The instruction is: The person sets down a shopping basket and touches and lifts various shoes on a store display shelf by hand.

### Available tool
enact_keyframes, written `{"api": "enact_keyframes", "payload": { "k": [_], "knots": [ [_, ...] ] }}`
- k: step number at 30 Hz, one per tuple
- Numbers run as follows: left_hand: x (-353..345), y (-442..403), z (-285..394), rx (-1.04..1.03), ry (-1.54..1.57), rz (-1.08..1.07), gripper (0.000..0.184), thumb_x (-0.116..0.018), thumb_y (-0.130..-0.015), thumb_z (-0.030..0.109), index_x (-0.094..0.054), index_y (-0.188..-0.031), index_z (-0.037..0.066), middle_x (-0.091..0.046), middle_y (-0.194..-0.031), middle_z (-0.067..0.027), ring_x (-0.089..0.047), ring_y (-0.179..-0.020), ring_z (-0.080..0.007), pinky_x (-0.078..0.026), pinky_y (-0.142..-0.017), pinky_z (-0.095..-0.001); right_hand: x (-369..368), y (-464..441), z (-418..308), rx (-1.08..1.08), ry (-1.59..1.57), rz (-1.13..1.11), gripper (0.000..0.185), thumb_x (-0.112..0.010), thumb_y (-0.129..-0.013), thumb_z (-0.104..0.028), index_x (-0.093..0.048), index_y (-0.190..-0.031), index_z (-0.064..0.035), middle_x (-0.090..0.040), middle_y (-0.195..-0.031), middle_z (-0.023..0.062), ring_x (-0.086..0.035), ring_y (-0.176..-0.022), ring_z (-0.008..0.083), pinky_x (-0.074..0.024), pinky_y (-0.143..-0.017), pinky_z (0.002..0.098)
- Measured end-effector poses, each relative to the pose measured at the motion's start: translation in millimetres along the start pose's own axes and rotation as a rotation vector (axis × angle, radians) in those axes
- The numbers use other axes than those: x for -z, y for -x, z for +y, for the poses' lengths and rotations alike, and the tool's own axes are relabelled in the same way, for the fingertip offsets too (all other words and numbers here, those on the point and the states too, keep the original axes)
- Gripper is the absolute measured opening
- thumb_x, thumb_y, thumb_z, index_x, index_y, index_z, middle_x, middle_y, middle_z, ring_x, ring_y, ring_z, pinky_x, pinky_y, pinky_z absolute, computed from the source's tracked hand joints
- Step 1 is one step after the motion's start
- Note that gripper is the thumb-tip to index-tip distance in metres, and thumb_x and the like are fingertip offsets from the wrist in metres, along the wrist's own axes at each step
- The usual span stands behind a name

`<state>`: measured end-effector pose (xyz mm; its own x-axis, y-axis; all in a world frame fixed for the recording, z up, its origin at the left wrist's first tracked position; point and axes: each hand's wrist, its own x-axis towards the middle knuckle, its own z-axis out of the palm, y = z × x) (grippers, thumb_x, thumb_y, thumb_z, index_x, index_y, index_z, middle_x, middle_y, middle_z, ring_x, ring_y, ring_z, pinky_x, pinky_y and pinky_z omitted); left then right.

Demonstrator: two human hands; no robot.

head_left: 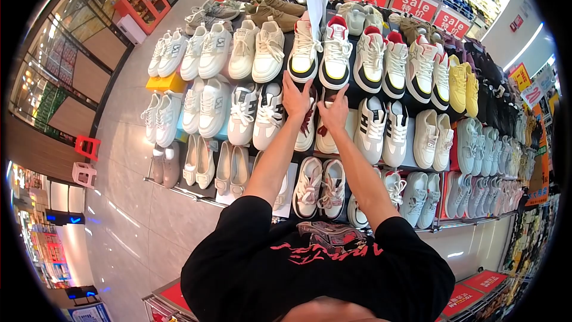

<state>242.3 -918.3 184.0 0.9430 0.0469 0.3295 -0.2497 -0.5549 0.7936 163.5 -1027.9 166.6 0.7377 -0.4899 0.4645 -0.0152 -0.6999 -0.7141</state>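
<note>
Both my arms reach forward to a stepped display of shoes. My left hand [296,98] is at the front of a white sneaker [303,52] with a black and yellow toe edge, its thumb and fingers around the toe. Beside it, my right hand [334,110] has its fingertips at the toe of the matching white sneaker [336,53], which has a red lining. Both toes point towards me. Under my hands, a pair of sneakers with dark red laces [308,120] is partly covered by my wrists. Some of my fingers are hidden beneath the toes.
White sneakers [269,52] stand close on the left, and red-lined sneakers [370,59] on the right. Yellow sneakers [457,86] are farther right. A lower row holds flat shoes [240,170]. Red sale signs [412,5] line the back. A tiled floor [128,173] lies left.
</note>
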Motion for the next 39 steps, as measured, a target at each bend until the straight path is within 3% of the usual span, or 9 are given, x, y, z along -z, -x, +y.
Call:
{"api": "enact_keyframes", "payload": {
  "k": [22,24,34,36,39],
  "knots": [
    [0,-2,0,0.008,-0.030,-0.022,0.090,-0.059,-0.095,0.058,-0.023,-0.159,0.006,-0.034,-0.161,-0.0152,-0.049,-0.134,-0.0416,-0.047,-0.103,-0.0484,1,-2,-1,-0.046,0.004,-0.037,0.116,-0.079,-0.074,-0.023,-0.005,-0.155,0.0154,-0.063,-0.093,0.0186,-0.060,-0.092,0.0364,-0.0499,-0.085,0.0451],
    [0,-3,-1,0.005,-0.033,-0.023,0.090,-0.058,-0.095,0.059,-0.023,-0.159,0.006,-0.034,-0.161,-0.0154,-0.049,-0.135,-0.0415,-0.047,-0.104,-0.0483,3,-2,-4,-0.036,0.008,-0.052,0.111,-0.075,-0.076,-0.020,-0.005,-0.152,0.0197,-0.064,-0.089,0.0183,-0.057,-0.092,0.0373,-0.0485,-0.087,0.0460],
    [5,-3,7,0.055,-0.040,-0.079,0.090,-0.056,-0.096,0.059,-0.016,-0.162,0.012,-0.028,-0.163,-0.0149,-0.049,-0.134,-0.0428,-0.047,-0.104,-0.0489,4,-1,-5,-0.026,0.025,-0.044,0.110,-0.075,-0.076,-0.018,-0.005,-0.151,0.0204,-0.065,-0.088,0.0194,-0.057,-0.092,0.0374,-0.0487,-0.087,0.0462],
    [6,-3,8,0.061,-0.041,-0.083,0.091,-0.055,-0.096,0.059,-0.015,-0.163,0.012,-0.028,-0.164,-0.0147,-0.050,-0.133,-0.0430,-0.047,-0.103,-0.0494,1,-2,-3,-0.038,0.021,-0.030,0.117,-0.080,-0.074,-0.022,-0.004,-0.155,0.0152,-0.062,-0.090,0.0175,-0.059,-0.090,0.0357,-0.0493,-0.084,0.0453],
    [10,-3,12,0.077,-0.035,-0.115,0.093,-0.054,-0.096,0.061,-0.011,-0.163,0.012,-0.027,-0.163,-0.0197,-0.046,-0.136,-0.0437,-0.045,-0.106,-0.0479,1,-3,-1,-0.037,-0.004,-0.040,0.117,-0.080,-0.074,-0.022,-0.003,-0.154,0.0156,-0.062,-0.089,0.0176,-0.059,-0.090,0.0357,-0.0495,-0.083,0.0450]
  ]
}}
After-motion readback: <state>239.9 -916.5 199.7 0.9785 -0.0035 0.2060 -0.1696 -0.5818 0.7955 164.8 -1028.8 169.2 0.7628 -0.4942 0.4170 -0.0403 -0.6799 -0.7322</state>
